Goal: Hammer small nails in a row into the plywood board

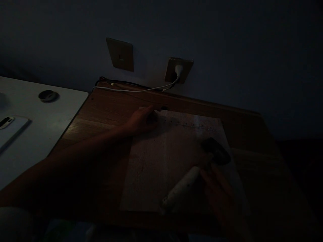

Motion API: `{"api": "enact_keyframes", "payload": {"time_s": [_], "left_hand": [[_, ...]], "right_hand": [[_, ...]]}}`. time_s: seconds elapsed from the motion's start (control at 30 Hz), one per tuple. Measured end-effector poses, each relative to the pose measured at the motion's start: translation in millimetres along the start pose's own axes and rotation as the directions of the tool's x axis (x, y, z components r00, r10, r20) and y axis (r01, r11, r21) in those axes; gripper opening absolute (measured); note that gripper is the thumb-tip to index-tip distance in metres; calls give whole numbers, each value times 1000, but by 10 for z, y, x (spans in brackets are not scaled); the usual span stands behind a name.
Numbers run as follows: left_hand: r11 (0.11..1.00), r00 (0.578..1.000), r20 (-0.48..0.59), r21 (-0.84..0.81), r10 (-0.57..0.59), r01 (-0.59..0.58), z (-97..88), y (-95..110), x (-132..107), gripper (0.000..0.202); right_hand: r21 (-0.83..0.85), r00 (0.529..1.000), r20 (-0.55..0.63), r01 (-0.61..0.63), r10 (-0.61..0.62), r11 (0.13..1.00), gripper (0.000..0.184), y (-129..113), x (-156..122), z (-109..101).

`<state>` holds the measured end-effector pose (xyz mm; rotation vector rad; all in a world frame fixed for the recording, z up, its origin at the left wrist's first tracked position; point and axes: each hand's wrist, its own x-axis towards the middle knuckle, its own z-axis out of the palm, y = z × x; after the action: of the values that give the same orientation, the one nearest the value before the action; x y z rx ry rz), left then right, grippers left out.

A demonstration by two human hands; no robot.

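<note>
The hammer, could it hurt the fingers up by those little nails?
Possibly. The left hand rests at the board's far edge, right beside the row of small nails, so a swing of the hammer near the right hand might catch fingers. The scene is very dark, which makes aiming harder.

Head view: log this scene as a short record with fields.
light: very dim
left hand: stretched out, fingers at the far edge of the board
right hand: near the hammer, which lies on the board; grip cannot be told
board: pale, flat on a wooden table
nails: a row of small ones along the board's far edge
wall: socket with a white plug and cable
</note>
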<state>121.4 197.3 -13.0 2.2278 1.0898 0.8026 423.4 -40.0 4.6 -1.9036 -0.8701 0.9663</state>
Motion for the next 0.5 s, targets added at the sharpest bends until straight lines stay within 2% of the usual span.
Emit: {"api": "enact_keyframes", "payload": {"time_s": [0.1,0.2,0.27,0.33,0.4,0.5], "left_hand": [[1000,1000,18,2,6,-6,-13,15,11,49],[999,999,50,32,0,-2,-44,32,-17,48],[996,999,51,92,12,-17,-87,46,-106,45],[985,999,35,171,23,-29,-160,68,-276,45],[962,1000,-18,272,-14,19,-263,103,-519,42],[898,981,-46,398,-187,190,-420,179,-935,36]], "right_hand": [[116,996,79,-53,44,992,61,145,-112,21],[170,987,142,-98,75,981,64,84,-180,2],[105,976,207,-90,67,990,61,-7,-203,-70],[-32,967,252,-31,38,999,52,-59,-216,-186],[-175,983,184,59,-26,983,46,-29,-217,-315],[-339,987,-61,118,-147,933,50,143,-183,-462]]}}
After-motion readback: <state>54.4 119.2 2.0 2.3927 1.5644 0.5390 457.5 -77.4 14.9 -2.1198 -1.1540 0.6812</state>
